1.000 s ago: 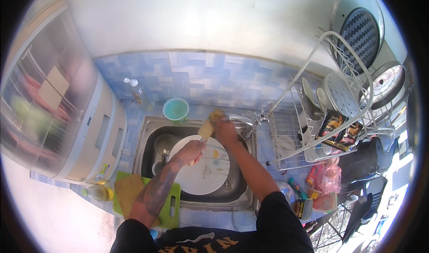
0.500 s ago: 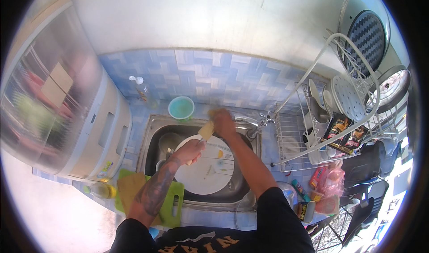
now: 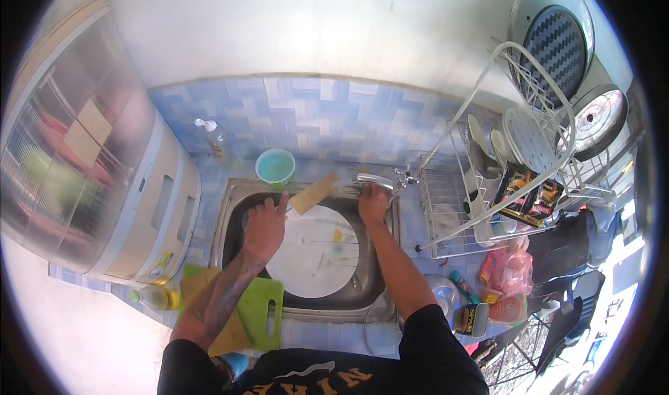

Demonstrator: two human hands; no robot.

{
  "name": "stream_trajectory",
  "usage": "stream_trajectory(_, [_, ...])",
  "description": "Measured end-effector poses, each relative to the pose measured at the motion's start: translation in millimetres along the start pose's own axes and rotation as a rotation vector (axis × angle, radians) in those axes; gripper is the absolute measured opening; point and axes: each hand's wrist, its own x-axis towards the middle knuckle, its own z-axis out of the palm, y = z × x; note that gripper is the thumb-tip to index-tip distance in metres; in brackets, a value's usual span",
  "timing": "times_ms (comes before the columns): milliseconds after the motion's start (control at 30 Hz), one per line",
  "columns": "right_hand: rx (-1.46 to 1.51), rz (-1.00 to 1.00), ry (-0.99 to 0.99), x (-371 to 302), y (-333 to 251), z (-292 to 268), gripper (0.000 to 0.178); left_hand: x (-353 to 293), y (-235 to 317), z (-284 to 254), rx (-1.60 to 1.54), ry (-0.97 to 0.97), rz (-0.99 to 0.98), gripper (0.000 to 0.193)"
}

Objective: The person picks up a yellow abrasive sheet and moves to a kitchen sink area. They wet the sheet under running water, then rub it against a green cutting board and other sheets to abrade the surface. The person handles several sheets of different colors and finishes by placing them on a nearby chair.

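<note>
My left hand (image 3: 265, 228) is over the left part of the sink, holding a utensil with a flat tan rectangular blade (image 3: 313, 194). Its blade points up and right, over the sink's back rim; most of the handle is hidden by my fingers. My right hand (image 3: 374, 203) is just below the spout of the metal faucet (image 3: 376, 180), its fingers mostly hidden. A large white plate (image 3: 317, 262) with a few coloured marks lies in the steel sink (image 3: 224, 221). Behind the faucet, a small yellowish thing shows on the ledge.
Behind the sink stand a tub of greenish liquid (image 3: 275, 166) and a clear bottle (image 3: 214, 140). A green cutting board (image 3: 261, 311) and a bottle of yellow liquid (image 3: 157, 297) are at front left. To the right is a wire dish rack (image 3: 446, 207); packages (image 3: 516, 273) lie before it.
My right hand has moved right and down from the sink's back edge to the faucet; the yellowish thing is out of it. My left hand moved left and up with the utensil.
</note>
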Motion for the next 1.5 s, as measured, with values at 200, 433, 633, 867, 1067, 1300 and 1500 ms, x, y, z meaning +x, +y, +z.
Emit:
stream_trajectory(200, [0.418, -0.443, -0.055, -14.2, -71.9, -9.5, 0.007, 7.0, 5.4, 9.6, -0.208, -0.166, -0.034, 0.057])
stream_trajectory(433, [-0.112, -0.216, -0.382, 9.9, -32.0, 3.4, 0.011, 8.5, 30.9, 8.7, -0.251, -0.177, -0.014, 0.057])
stream_trajectory(633, [-0.185, -0.287, -0.330, 17.7, -44.9, 30.1, 0.010, 2.9, 23.0, 24.8, -0.277, -0.144, -0.041, 0.059])
stream_trajectory(867, [0.046, -0.179, -0.290, 31.9, -26.5, 73.4, 0.017, -5.3, 18.4, 14.3, -0.294, -0.193, -0.096, 0.059])
stream_trajectory(1067, [-0.036, -0.153, -0.433, 33.1, -78.5, 64.2, 0.028, -16.0, 0.2, 3.0, -0.206, -0.202, -0.144, 0.057])
stream_trajectory(1300, [-0.066, -0.062, -0.397, 25.9, -75.0, 7.4, 0.066, -63.5, -8.6, -18.6, -0.270, -0.216, -0.258, 0.051])
stream_trajectory(1500, [-0.330, -0.527, -0.307, 76.2, -89.7, -133.9, 0.044, -121.9, -35.5, -36.5, -0.907, -0.376, -0.479, 0.039])
